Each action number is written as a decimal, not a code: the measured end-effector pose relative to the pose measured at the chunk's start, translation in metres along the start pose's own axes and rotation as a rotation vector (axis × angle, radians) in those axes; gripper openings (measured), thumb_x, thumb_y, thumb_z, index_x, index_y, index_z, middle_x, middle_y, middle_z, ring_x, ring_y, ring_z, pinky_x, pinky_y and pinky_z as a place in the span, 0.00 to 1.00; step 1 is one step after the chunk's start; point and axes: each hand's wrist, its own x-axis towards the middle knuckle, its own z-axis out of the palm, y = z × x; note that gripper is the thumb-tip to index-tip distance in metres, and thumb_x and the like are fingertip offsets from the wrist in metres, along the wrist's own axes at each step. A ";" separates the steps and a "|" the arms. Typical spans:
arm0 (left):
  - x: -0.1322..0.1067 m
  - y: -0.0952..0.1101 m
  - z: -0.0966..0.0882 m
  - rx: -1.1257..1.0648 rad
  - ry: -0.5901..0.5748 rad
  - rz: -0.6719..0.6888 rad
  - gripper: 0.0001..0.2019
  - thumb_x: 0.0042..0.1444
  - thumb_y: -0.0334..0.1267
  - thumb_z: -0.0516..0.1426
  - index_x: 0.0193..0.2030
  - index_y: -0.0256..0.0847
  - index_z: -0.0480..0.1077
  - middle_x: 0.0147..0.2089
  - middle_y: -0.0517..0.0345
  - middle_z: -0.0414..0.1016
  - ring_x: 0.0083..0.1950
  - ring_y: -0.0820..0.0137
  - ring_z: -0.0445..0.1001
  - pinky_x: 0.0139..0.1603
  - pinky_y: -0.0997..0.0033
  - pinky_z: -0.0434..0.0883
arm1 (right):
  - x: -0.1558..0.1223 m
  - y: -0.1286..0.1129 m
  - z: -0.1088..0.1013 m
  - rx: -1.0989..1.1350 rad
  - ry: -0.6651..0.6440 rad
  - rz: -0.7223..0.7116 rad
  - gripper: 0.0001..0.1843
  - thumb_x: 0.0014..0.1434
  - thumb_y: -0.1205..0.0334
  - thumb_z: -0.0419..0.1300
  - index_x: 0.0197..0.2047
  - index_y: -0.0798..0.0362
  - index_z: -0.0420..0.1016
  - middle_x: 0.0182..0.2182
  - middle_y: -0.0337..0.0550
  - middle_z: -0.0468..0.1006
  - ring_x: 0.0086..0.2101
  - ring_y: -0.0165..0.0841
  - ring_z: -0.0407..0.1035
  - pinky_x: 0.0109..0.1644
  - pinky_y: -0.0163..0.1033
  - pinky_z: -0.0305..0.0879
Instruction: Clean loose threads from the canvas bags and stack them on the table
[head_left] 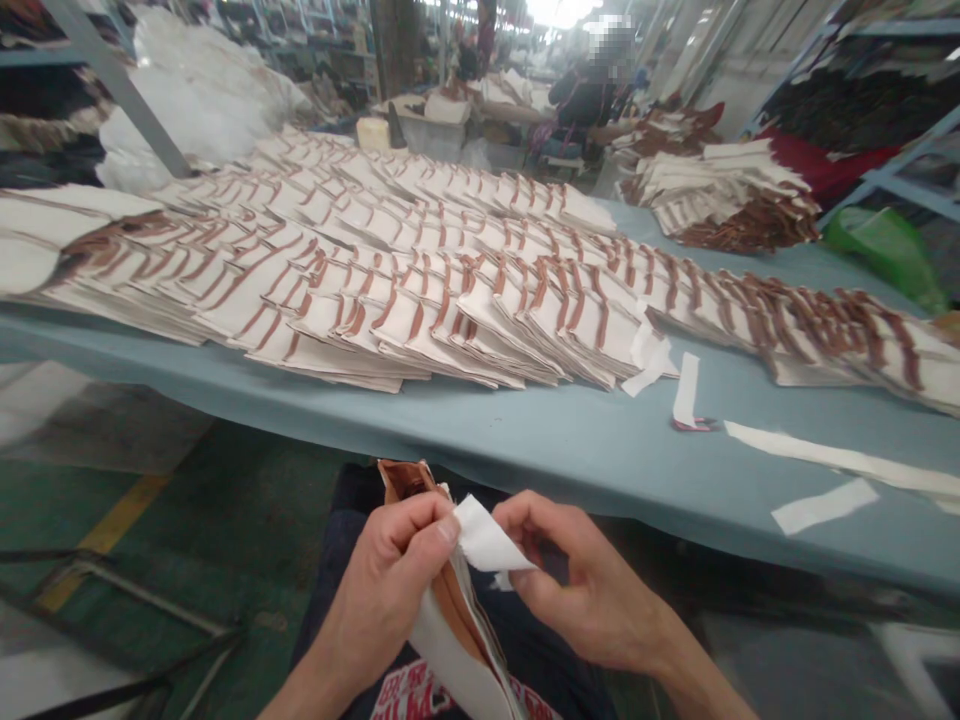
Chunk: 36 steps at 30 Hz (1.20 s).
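At the lap, my left hand (405, 555) is closed with thumb and forefinger pinched at one end of a white strip (487, 540). It also grips the edge of a folded cream-and-brown piece (457, 650) that looks like fabric or leather. This piece stands tilted on the lap, its upper end showing a brown inside. My right hand (574, 580) has its fingers curled at the other end of the white strip, thumb against it. The strip bends between both hands, over the upper part of the piece.
A blue-covered table (480, 430) bears long overlapping rows of similar cream-and-brown pieces (420, 300). Loose white strips (825, 505) and small dark snips (695, 425) lie at the right. Farther back are a stacked pile (727, 190), a green bag (889, 250) and a seated person (589, 105).
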 end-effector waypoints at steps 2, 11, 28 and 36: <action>-0.003 0.006 0.003 0.112 0.007 0.048 0.20 0.61 0.51 0.55 0.24 0.38 0.67 0.23 0.63 0.61 0.25 0.74 0.58 0.25 0.76 0.57 | 0.000 -0.002 -0.005 0.036 -0.009 -0.015 0.04 0.59 0.62 0.58 0.36 0.52 0.73 0.30 0.37 0.71 0.32 0.32 0.64 0.37 0.37 0.62; -0.007 0.009 0.011 0.406 0.089 0.283 0.18 0.64 0.40 0.51 0.25 0.37 0.71 0.20 0.64 0.65 0.21 0.75 0.64 0.22 0.78 0.60 | 0.004 0.001 0.021 0.113 0.229 0.045 0.16 0.62 0.47 0.65 0.41 0.52 0.75 0.35 0.40 0.78 0.37 0.35 0.71 0.43 0.37 0.66; -0.025 -0.025 -0.001 0.230 0.059 0.242 0.07 0.62 0.41 0.58 0.35 0.42 0.67 0.24 0.67 0.62 0.20 0.77 0.59 0.20 0.80 0.57 | -0.011 -0.010 -0.003 -0.896 0.246 -0.756 0.08 0.69 0.70 0.55 0.43 0.48 0.74 0.21 0.37 0.74 0.22 0.31 0.63 0.30 0.39 0.56; -0.031 -0.044 -0.002 0.119 0.040 -0.056 0.10 0.55 0.41 0.64 0.30 0.42 0.67 0.25 0.64 0.68 0.25 0.74 0.66 0.25 0.80 0.65 | -0.006 0.032 0.014 -0.681 0.274 -0.580 0.07 0.67 0.68 0.58 0.40 0.47 0.75 0.23 0.37 0.78 0.24 0.31 0.69 0.33 0.38 0.61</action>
